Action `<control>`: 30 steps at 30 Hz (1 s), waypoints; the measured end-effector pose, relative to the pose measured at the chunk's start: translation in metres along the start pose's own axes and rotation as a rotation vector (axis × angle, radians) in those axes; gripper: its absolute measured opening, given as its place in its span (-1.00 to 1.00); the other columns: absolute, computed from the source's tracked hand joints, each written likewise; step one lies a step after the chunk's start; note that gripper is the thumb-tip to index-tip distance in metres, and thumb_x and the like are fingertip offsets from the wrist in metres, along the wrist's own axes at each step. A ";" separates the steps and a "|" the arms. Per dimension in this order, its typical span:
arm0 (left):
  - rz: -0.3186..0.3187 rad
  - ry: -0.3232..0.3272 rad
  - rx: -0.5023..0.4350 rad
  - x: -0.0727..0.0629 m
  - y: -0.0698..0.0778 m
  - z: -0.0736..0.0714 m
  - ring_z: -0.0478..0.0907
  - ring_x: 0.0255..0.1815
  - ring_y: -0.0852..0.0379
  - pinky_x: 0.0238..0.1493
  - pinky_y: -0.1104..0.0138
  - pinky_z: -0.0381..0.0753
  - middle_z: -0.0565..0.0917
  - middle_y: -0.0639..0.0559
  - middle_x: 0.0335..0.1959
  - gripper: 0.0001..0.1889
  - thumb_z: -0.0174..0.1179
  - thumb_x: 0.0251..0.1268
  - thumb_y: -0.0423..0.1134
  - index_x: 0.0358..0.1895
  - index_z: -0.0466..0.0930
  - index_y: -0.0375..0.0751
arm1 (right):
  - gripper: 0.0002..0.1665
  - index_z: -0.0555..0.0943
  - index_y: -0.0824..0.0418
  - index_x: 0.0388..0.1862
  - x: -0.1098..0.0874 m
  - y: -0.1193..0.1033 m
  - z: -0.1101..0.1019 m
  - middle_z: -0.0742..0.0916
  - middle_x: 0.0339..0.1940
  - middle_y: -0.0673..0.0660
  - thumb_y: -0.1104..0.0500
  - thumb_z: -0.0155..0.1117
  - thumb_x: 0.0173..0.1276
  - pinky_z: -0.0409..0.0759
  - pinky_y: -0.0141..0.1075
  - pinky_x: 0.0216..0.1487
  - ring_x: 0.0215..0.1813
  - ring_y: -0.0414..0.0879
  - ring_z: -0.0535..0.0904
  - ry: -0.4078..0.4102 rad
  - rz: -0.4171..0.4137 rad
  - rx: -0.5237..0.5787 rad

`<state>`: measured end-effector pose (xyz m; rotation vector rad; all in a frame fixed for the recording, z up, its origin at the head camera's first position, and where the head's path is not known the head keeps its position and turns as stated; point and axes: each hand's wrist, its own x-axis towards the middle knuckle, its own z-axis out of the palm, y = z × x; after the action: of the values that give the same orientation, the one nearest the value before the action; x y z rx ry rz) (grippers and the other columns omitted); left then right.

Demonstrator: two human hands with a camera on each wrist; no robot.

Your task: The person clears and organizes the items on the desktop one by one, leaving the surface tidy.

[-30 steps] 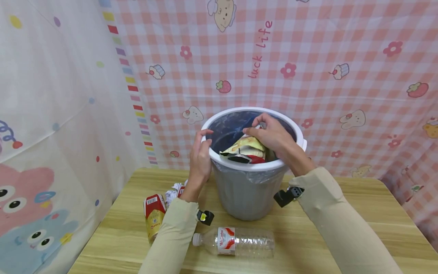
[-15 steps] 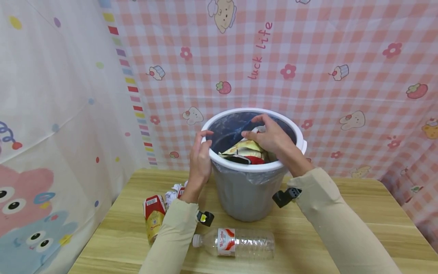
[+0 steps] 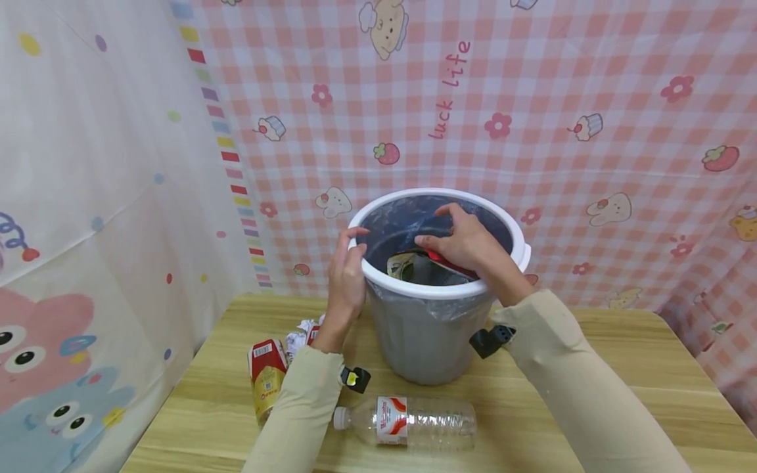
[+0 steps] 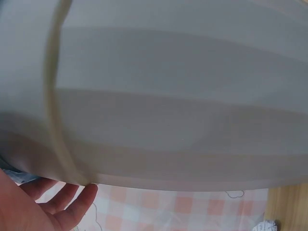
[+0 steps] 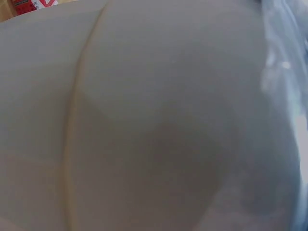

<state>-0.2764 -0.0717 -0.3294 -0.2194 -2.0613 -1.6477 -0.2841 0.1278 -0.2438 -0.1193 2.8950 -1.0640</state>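
Note:
A grey trash bin with a white rim and a plastic liner stands on the table. My left hand grips the rim on its left side, fingers hooked over the edge. In the left wrist view, its fingers touch the bin's wall. Over the bin's mouth is my right hand, thumb and forefinger spread apart. Just below it, inside the bin, lies a crumpled yellow-and-red food wrapper, partly hidden by the hand and rim. The right wrist view shows mostly the bin's grey side.
A clear plastic bottle with a red-and-white label lies in front of the bin. Left of it, a red-and-gold carton and crumpled paper rest on the wooden table, partly behind the left arm. Patterned cloth hangs behind.
The wrapper has left the right hand's fingers and dropped lower into the bin, turning as it went. The right hand's fingers have spread. The left hand stays on the rim.

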 end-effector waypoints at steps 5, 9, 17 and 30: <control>0.008 0.003 0.004 0.000 0.000 0.000 0.45 0.00 -0.06 0.05 0.17 0.37 0.52 -0.09 0.22 -0.65 -0.19 0.40 -0.18 0.12 0.50 -0.10 | -0.17 0.22 0.05 0.46 -0.001 0.000 0.000 0.50 0.22 0.29 -0.21 0.27 0.35 0.36 0.09 0.31 0.24 0.17 0.44 -0.003 -0.001 0.037; 0.010 0.005 0.001 0.000 0.000 0.000 0.44 0.06 -0.06 0.10 0.15 0.37 0.52 -0.10 0.25 -0.64 -0.19 0.39 -0.19 0.12 0.50 -0.11 | -0.17 0.22 0.05 0.47 -0.002 0.001 0.000 0.48 0.27 0.29 -0.22 0.27 0.35 0.33 0.10 0.34 0.28 0.18 0.42 -0.005 0.001 0.069; 0.007 0.006 0.005 0.000 0.000 -0.001 0.45 0.04 -0.06 0.09 0.15 0.36 0.52 -0.09 0.24 -0.64 -0.18 0.40 -0.19 0.12 0.50 -0.11 | -0.21 0.23 0.01 0.46 -0.004 0.000 -0.002 0.45 0.33 0.26 -0.22 0.22 0.38 0.38 0.12 0.28 0.29 0.17 0.41 0.055 -0.010 0.148; -0.001 -0.011 0.002 0.001 0.000 -0.001 0.45 0.01 -0.03 0.13 0.13 0.38 0.53 -0.15 0.18 -0.64 -0.19 0.41 -0.16 0.13 0.48 -0.10 | -0.32 0.34 0.10 0.39 -0.016 -0.001 -0.002 0.49 0.20 0.25 -0.13 0.23 0.40 0.41 0.08 0.23 0.23 0.18 0.42 0.356 -0.177 0.237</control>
<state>-0.2765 -0.0731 -0.3286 -0.2273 -2.0718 -1.6482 -0.2688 0.1304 -0.2412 -0.1974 3.0742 -1.6009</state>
